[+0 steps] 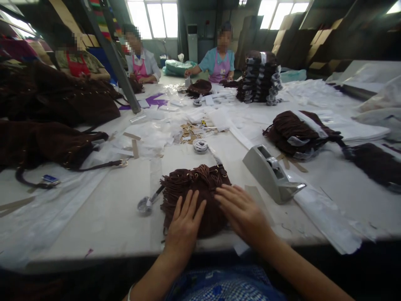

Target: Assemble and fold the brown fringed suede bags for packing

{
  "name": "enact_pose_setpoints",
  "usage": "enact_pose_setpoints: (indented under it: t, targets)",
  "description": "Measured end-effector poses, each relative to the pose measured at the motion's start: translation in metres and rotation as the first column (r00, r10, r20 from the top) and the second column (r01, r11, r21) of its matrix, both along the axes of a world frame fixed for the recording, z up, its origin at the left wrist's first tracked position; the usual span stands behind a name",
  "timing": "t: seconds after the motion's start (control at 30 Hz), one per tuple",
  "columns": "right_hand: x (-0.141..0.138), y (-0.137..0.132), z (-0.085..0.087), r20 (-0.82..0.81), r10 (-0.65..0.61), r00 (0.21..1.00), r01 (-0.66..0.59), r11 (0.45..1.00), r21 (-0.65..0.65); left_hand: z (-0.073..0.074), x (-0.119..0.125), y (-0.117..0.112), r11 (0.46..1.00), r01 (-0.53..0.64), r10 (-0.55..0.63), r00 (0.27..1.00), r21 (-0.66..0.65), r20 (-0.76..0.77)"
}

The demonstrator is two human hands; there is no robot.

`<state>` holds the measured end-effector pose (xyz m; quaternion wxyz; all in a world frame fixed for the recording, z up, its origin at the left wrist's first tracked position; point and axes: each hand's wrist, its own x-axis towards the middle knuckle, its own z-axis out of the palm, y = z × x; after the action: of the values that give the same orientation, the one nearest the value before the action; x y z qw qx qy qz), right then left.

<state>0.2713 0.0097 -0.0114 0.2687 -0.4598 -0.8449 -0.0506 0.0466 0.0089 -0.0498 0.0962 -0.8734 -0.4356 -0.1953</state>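
"What's it made of?"
"The bag (pixel 211 215) looks like soft, dark brown suede, squarish and shaggy with fringe at its left side. It lies close to the near edge of the white table (pixel 122 225)."
"Room around it?"
"Bare tabletop leftward; a hard, wedge-shaped tape dispenser (pixel 266 173) stands rightward."
"And the grip?"
"Nothing's grasped: the left hand (pixel 184 223) rests palm down, fingers spread; the right hand (pixel 246 211) slants in, fingers extended."

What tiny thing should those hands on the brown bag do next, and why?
Maybe slide the left hand over and smooth the fringe: its strands splay out along one side of the brown bag, and that hand lies flat close by.
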Motion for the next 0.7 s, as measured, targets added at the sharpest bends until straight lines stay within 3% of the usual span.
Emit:
enact_pose_setpoints:
  t: [0.07, 0.13, 0.27, 0.37, 0.43, 0.53, 0.63, 0.7]
  targets:
    - [-0.032, 0.016, -0.005, 0.005, 0.163, 0.987, -0.161, 0.983, -0.090, -0.003, -0.004, 0.004, 0.999, -0.001, 0.000, 1.000, -0.046, -0.015]
    - [-0.046, 0.031, -0.016, 0.013, 0.159, 0.987, -0.154, 0.973, -0.171, -0.006, -0.011, 0.006, 0.994, -0.035, 0.033, 0.999, -0.099, -0.015]
    - [-0.023, 0.041, -0.029, 0.032, -0.213, 0.976, 0.216, 0.965, -0.151, -0.009, -0.019, 0.003, 0.979, -0.104, 0.111, 0.993, -0.177, 0.028]
    - [-0.008, 0.034, -0.013, 0.003, -0.347, 0.938, 0.346, 0.936, -0.059, -0.009, -0.019, 0.002, 0.971, -0.118, 0.131, 0.990, -0.209, 0.046]
    - [-0.015, 0.032, 0.002, -0.039, -0.305, 0.951, 0.304, 0.952, -0.041, -0.008, -0.018, 0.003, 0.968, -0.119, 0.132, 0.990, -0.222, 0.045]
    - [-0.039, 0.043, 0.011, -0.087, -0.039, 0.995, 0.031, 0.995, -0.094, -0.006, -0.016, 0.005, 0.968, -0.109, 0.123, 0.991, -0.226, 0.048]
    - [-0.053, 0.061, -0.004, -0.129, 0.165, 0.978, -0.190, 0.956, -0.221, -0.006, -0.020, 0.005, 0.969, -0.098, 0.114, 0.992, -0.227, 0.056]
    - [-0.051, 0.068, -0.019, -0.216, 0.106, 0.971, -0.162, 0.952, -0.261, -0.008, -0.027, 0.001, 0.969, -0.096, 0.112, 0.992, -0.227, 0.062]
